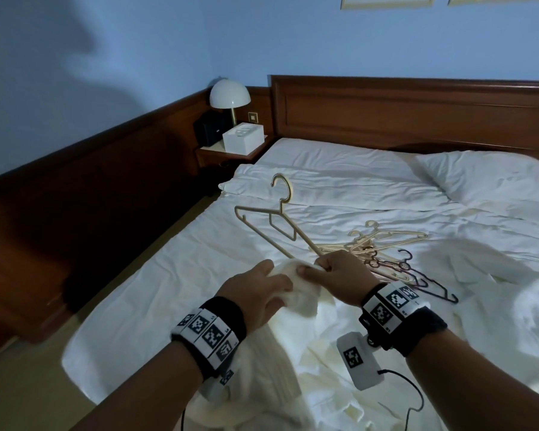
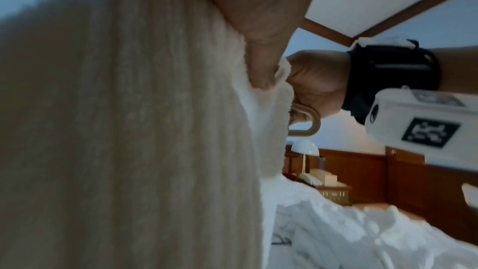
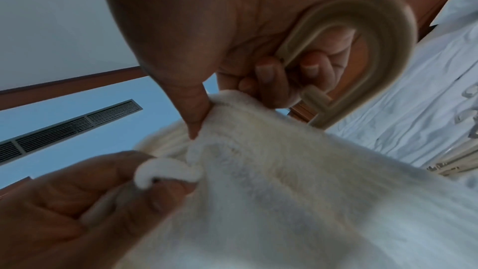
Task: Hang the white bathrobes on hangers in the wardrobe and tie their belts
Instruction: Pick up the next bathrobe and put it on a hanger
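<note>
A white terry bathrobe (image 1: 296, 298) is held up over the near part of the bed. My left hand (image 1: 279, 283) pinches its folded edge; in the right wrist view the left hand's fingers (image 3: 145, 195) curl round a rolled bit of the bathrobe (image 3: 284, 191). My right hand (image 1: 313, 269) grips one end of a beige plastic hanger (image 1: 271, 225), and its thumb presses the robe's edge. The right wrist view shows that curved hanger end (image 3: 388, 28) inside the curled fingers. The hanger's hook points away towards the headboard. The rest of the robe trails down onto the bed.
A heap of beige hangers (image 1: 383, 242) and some dark ones (image 1: 417, 275) lie on the bed (image 1: 199, 259) just past my right hand. More white cloth (image 1: 495, 290) is bunched at the right. A lamp (image 1: 230, 93) and nightstand stand at the far left; a pillow (image 1: 495, 175) lies by the headboard.
</note>
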